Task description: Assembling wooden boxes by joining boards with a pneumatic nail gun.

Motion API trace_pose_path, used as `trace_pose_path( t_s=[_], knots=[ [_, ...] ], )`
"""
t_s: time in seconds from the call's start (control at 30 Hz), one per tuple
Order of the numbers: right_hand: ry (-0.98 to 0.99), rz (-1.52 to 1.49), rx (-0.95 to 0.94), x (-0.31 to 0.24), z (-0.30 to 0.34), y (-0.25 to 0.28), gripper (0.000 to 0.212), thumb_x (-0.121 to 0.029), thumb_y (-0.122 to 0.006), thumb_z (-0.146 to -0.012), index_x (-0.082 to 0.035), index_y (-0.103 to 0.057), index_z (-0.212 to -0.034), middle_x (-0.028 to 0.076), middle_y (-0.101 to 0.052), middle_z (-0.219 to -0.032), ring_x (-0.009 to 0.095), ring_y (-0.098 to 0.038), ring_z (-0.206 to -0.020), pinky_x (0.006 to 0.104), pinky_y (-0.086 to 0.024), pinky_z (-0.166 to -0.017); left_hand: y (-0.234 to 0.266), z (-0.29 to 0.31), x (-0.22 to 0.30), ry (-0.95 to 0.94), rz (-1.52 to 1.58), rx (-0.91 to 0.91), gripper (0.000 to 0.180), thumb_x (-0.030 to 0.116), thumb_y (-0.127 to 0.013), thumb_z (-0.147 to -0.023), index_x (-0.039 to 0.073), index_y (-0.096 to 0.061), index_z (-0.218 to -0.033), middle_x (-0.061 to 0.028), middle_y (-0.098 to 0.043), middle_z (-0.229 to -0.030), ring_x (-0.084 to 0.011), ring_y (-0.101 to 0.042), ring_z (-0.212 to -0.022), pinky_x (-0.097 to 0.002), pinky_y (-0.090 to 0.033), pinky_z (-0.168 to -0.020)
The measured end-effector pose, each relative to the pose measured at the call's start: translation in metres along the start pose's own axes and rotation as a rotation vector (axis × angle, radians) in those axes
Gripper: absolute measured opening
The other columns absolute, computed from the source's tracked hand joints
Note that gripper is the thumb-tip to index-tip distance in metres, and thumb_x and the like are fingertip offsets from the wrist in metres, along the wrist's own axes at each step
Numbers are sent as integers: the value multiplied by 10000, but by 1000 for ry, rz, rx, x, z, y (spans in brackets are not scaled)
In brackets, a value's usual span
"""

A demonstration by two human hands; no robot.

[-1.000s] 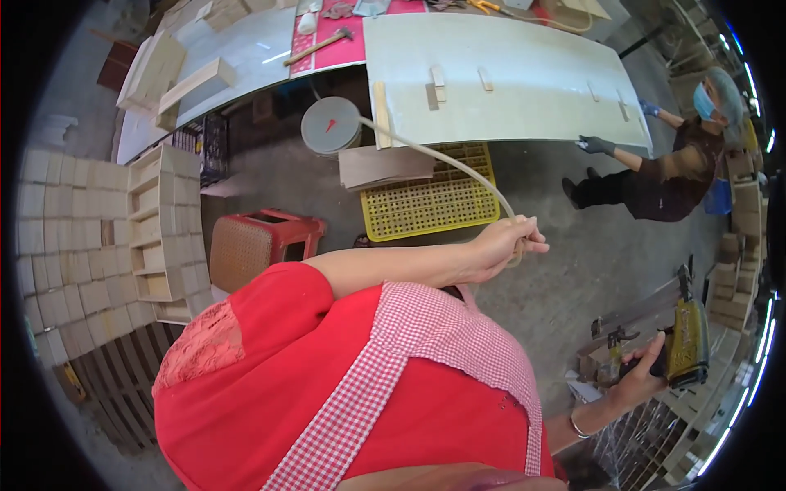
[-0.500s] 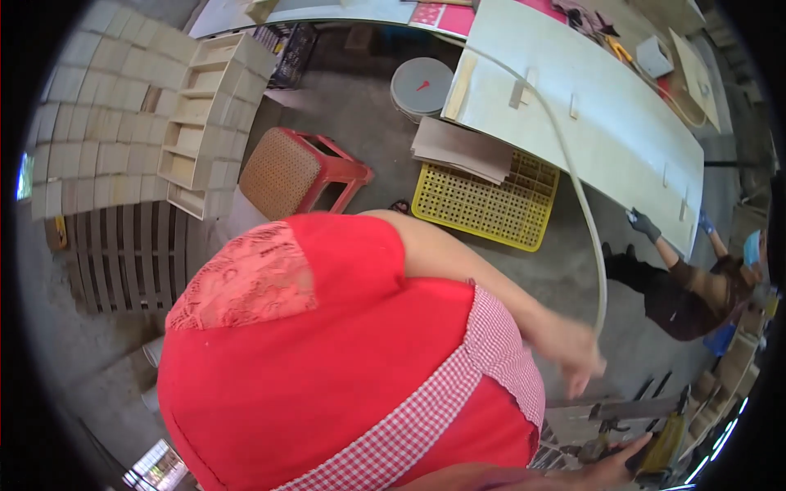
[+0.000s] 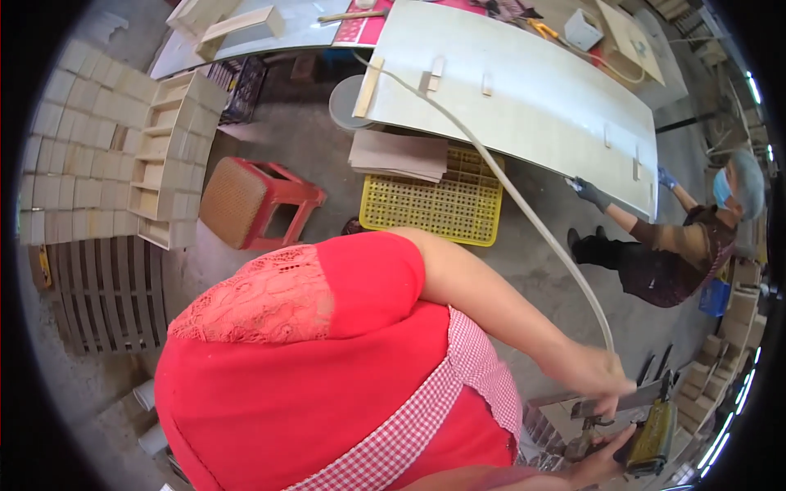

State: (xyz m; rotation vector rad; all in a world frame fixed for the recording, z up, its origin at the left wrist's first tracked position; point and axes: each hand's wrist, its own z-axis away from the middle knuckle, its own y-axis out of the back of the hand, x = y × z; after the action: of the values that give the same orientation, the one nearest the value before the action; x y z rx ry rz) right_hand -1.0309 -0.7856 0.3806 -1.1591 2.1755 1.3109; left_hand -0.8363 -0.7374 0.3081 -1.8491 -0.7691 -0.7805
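At the lower right, my right hand is closed around the dark part of a tool with a rounded yellow body. One of its digits lies stretched along the tool, and the others are hidden. My left hand hangs just above it, near a grey metal bar, blurred with a finger pointing down; whether it holds anything cannot be told. A pale hose runs from the table down to behind my left hand, where its end is hidden.
Left stand stacked wooden boxes over a slatted pallet, with a red stool beside them. A yellow crate sits under a long white board. At right, a masked co-worker's gloved hand touches the board's edge.
The view has swung, so the stool, crate and board sit further left and more of the co-worker shows. My left hand has come lower and closer to the yellow tool.
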Motion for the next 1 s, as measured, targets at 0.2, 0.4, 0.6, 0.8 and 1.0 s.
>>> trace_pose_path(
  t_s=[0.2, 0.4, 0.6, 0.8, 1.0],
  knots=[
    [8, 224, 41, 24, 0, 28, 386, -288, -711, -873, 51, -534, -922, 148, -557, -827, 195, -551, -626, 292, -466, -514, 23, -20, -38, 70, 318, 95, 571, 439, -360, -1029, 43, -622, -710, -122, -684, -1003, -181, -575, -928, -327, -441, -846],
    [-120, 45, 55, 31, -23, 3, 250, -203, -674, -900, 14, -565, -839, 32, -499, -584, 106, -438, -460, 258, -376, -434, 45, -50, -57, 165, 600, 96, 525, 425, -361, -1038, 41, -606, -778, -156, -658, -1077, -216, -568, -1033, -341, -415, -941],
    [-129, -40, -19, 54, -58, -37, 216, -141, -647, -912, 43, -565, -990, 26, -504, -601, 97, -461, -468, 247, -389, -433, 100, -78, -114, 271, 708, 374, 508, 396, -372, -1038, 32, -598, -766, -182, -643, -1106, -263, -559, -1115, -371, -384, -1015],
    [-232, -97, -240, 95, -132, -99, 263, -140, -670, -899, 53, -568, -1044, 26, -527, -625, 95, -482, -476, 243, -400, -444, 220, -98, -206, 314, 842, 913, 477, 388, -359, -1037, 19, -595, -848, -216, -637, -1122, -328, -558, -1164, -410, -372, -1054],
    [-303, -70, -506, 138, -251, -179, 262, -135, -690, -886, 55, -579, -1028, 37, -553, -640, 95, -501, -485, 242, -401, -450, 328, -148, -272, 352, 899, 1317, 466, 401, -348, -1035, 26, -566, -866, -237, -633, -1133, -353, -536, -1210, -450, -380, -1039]
  ],
)
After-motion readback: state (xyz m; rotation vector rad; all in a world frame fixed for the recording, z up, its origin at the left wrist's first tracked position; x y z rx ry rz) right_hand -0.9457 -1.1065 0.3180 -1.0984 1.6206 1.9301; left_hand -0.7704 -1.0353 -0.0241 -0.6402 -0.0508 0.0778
